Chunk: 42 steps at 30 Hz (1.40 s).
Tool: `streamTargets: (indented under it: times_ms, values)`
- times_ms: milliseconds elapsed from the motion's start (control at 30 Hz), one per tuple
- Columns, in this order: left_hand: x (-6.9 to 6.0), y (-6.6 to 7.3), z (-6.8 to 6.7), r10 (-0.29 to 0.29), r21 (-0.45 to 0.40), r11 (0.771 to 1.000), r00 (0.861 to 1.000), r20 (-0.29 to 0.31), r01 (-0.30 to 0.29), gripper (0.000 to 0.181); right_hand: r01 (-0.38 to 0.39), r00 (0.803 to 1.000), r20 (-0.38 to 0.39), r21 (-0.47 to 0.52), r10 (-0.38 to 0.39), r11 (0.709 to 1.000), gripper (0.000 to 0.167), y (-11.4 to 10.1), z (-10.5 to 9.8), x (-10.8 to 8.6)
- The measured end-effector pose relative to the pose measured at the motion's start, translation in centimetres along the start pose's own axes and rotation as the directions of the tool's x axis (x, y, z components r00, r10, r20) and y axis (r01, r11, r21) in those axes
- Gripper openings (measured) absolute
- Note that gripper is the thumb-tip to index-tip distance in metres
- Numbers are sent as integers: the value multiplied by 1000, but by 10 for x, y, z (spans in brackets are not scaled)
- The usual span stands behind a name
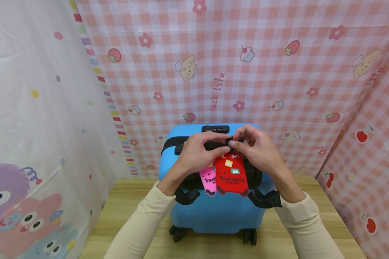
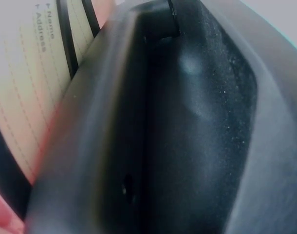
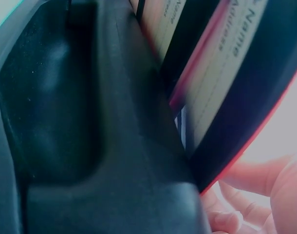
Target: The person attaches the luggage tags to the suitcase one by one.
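Observation:
A blue suitcase [image 1: 214,216] stands upright on its wheels, with a black carry handle [image 3: 124,112] on its near side. A red luggage tag [image 1: 231,176] hangs at the handle and overlaps a pink luggage tag [image 1: 208,178]. My left hand [image 1: 199,153] and right hand [image 1: 259,149] meet above the red tag, fingertips almost touching. Between thumb and fingers, both pinch the red tag's small black strap [image 1: 229,142]. How the strap is fastened is hidden by the fingers. Both wrist views show the tags' paper sides, printed with name and address lines.
A black band [image 1: 172,143] runs across the suitcase top, near a combination lock [image 1: 215,128]. The suitcase stands on a wood-grain table [image 1: 126,216]. Pink checked cloth [image 1: 194,97] hangs close behind, and a white patterned curtain [image 1: 68,118] hangs to the left.

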<state>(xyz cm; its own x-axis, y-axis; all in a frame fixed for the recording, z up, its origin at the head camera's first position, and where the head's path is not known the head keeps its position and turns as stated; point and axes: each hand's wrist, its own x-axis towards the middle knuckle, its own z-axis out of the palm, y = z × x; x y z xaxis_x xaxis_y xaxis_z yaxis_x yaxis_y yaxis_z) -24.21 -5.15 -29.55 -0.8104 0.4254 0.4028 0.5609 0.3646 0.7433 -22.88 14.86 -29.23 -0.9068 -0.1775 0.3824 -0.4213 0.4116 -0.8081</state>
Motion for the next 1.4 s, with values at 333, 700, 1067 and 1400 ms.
streamTargets:
  times_ms: [333,700,1067,1400]
  values:
    - [1,1,0,-32,1,999,999,-16,32,27,-37,999,27,-44,38,998,16,-1,-1,1]
    - [1,2,1,-57,24,998,998,-11,57,24,-36,991,125,-23,39,999,24,-1,-11,-4]
    - [1,2,1,-60,25,998,998,-1,60,25,-20,993,115,-52,26,998,24,-1,-11,-4]
    - [1,3,1,-59,24,998,998,-12,60,24,-17,996,88,-58,22,998,21,0,-9,-3]
